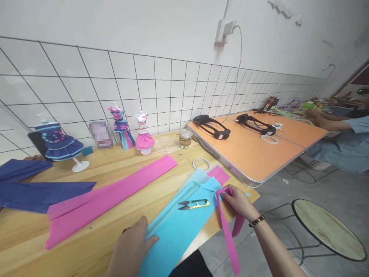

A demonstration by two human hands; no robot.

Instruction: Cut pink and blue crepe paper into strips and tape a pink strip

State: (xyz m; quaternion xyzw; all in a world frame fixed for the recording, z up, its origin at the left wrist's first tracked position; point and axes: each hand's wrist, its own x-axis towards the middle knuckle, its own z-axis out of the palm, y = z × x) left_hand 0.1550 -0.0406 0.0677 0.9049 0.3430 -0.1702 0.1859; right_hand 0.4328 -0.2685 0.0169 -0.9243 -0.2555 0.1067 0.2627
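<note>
My left hand (133,246) lies flat with its fingers stretched out, pressing the near end of a folded light blue crepe paper sheet (184,219) on the wooden table (25,238). My right hand (238,201) is closed on a narrow pink paper strip (229,234), which loops over the fingers and hangs down past the table's edge. Small gold thread snips (192,204) rest on the blue sheet between my hands. A long folded pink crepe paper (109,198) lies diagonally to the left of it.
Dark blue paper (34,188) lies at the far left. Small mannequins in paper dresses (60,144) (143,134) stand by the tiled wall, near a glass jar (185,137) and a tape ring (201,164). Another person's arm (328,123) rests at an orange table (253,150) bearing black headsets (213,127). A round stool (328,229) stands right.
</note>
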